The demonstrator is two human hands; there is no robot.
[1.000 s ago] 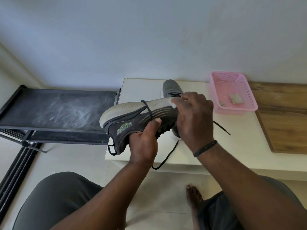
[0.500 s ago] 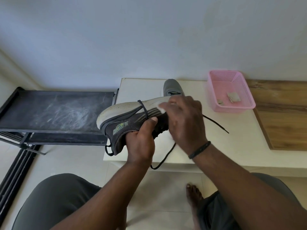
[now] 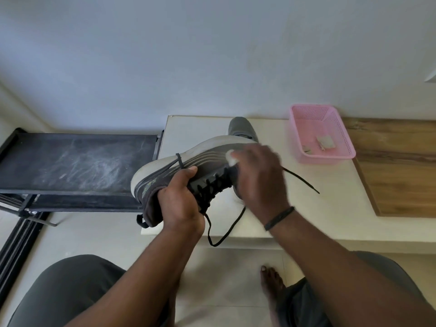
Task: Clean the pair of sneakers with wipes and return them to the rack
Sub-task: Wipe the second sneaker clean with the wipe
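Grey striped sneaker (image 3: 200,161), black laces (image 3: 212,187), pink basket (image 3: 304,128), white wipe (image 3: 230,157).

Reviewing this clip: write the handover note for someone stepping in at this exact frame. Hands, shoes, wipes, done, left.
Left hand: grips the held sneaker at its collar, sole turned up and away.
Right hand: presses a white wipe against the sneaker's side near the toe; blurred, mid-rub.
Second sneaker: on the white table, behind the held one.
Pink basket: on the table, holds what look like used wipes.
Shoe rack: top shelf bare and dusty.
Done: cannot tell which parts are clean.
Left: finish wiping, check the second sneaker, put both on the rack.
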